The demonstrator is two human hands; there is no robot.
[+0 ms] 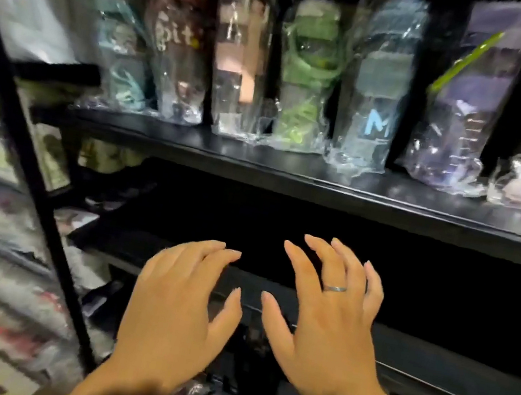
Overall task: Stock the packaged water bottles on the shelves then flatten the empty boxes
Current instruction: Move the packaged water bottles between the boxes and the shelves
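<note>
Left hand and right hand hover empty, fingers spread, before the lower shelf, while wrapped bottles stand on the upper shelf: likely light and rigid under slippery, crinkly film, best gripped round the body.

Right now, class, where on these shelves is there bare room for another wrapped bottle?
Most room: the middle shelf, which looks bare from past the left hand and right hand to the right edge, though dark. The top shelf has only a narrow front strip. Crowded: the bottles stand close together; packets lie by the middle shelf's left end.
</note>
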